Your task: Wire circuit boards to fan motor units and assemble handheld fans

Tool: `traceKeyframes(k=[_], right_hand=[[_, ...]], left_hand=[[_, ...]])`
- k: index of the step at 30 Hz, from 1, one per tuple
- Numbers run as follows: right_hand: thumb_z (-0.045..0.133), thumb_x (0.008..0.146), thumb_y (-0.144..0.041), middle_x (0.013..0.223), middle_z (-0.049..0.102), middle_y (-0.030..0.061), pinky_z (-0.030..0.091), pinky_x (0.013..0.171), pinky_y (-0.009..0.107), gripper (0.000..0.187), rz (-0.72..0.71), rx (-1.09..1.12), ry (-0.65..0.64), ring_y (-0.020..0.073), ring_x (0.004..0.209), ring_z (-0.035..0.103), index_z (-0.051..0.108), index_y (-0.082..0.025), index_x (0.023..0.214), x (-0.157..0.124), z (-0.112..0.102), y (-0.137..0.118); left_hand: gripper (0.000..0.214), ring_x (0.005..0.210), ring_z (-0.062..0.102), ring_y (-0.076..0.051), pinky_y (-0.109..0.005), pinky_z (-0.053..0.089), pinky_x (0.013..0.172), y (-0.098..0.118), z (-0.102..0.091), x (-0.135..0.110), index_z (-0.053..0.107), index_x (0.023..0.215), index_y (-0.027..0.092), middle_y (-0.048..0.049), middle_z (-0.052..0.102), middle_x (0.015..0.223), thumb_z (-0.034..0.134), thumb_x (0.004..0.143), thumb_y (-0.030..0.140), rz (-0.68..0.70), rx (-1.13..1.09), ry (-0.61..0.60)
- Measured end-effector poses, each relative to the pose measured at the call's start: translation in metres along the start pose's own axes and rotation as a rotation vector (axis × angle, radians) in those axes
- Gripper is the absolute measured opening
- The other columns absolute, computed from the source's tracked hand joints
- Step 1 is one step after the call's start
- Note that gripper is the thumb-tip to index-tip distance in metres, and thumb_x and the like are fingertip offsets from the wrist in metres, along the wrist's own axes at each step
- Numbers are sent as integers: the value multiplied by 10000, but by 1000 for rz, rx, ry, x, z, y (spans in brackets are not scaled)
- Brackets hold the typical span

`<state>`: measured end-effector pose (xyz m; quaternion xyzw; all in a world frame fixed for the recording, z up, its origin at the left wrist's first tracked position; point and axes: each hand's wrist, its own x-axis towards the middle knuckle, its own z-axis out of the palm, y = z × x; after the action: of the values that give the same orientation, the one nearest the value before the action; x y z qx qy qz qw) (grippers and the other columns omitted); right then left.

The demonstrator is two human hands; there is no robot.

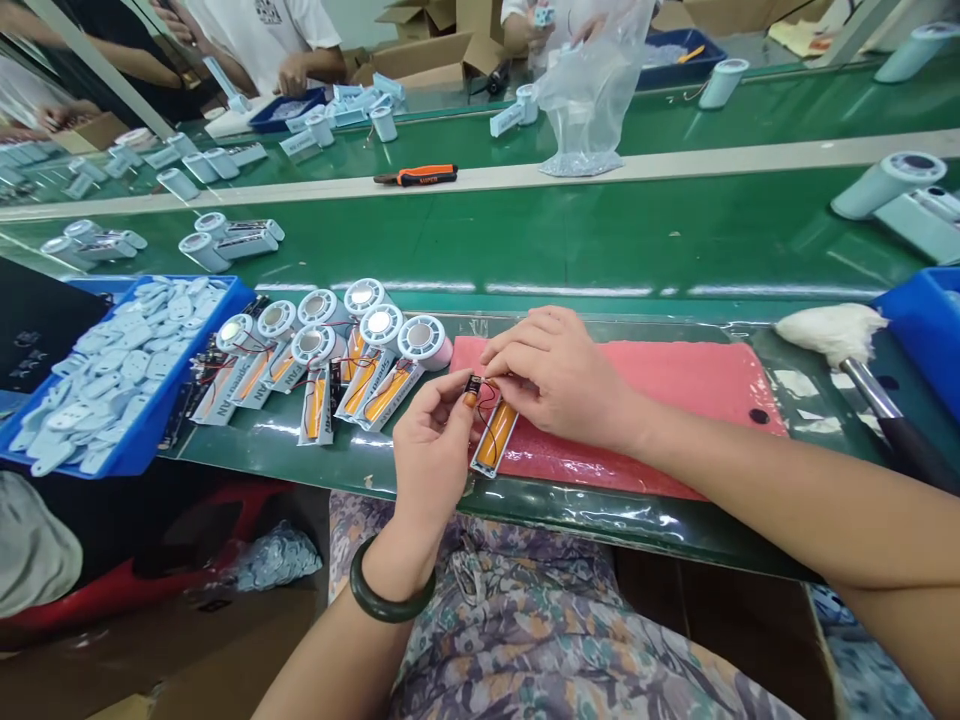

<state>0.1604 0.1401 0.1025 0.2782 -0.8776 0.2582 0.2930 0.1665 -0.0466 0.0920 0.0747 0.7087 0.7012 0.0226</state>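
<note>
The left hand (433,450), a dark bangle (390,592) on its wrist, grasps a small black board (473,385) between thumb and forefinger, with the other fingers curled in. The right hand (559,375) comes in from 3 o'clock, its fingertips pinched at the same board and its thin wires; exactly where they grip is hidden. Red and black wires link the board to a battery strip (495,438) with an orange core, which lies just below the hands on the near part of a red foam mat (622,400).

At 9 o'clock, a row of similar strips (367,385), each joined to a round white spool, lies beside the mat on the green bench (525,240). Farther left, a blue tray (176,395) holds a heap of pale plastic parts. At 3 o'clock are a white cotton wad (829,333) and a blue bin (930,320). At 12 o'clock, orange-handled pliers (416,176) lie on a pale divider, and a co-worker's hand (292,72) rests beyond.
</note>
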Motion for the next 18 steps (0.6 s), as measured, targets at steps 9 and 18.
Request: traceKeyframes(k=[9,18], right_hand=[[562,1073,-156,1034,741,-9,384,1022,423,190,-155,-206,11,192,937,595,681,-217,938,0,-1,6],[532,1076,-66,924,720,-77,402,1060,465,310,-446,-491,88,151,830,577,661,-250,862,6,-10,4]], left_hand=[[221,569,601,-81,-175,540,528,-2,0,3,735,1071,191,-30,723,834,733,865,272,-9,-42,-14],[223,559,597,-85,-192,536,538,3,-4,4,727,1077,176,-27,734,829,690,874,259,39,46,-44]])
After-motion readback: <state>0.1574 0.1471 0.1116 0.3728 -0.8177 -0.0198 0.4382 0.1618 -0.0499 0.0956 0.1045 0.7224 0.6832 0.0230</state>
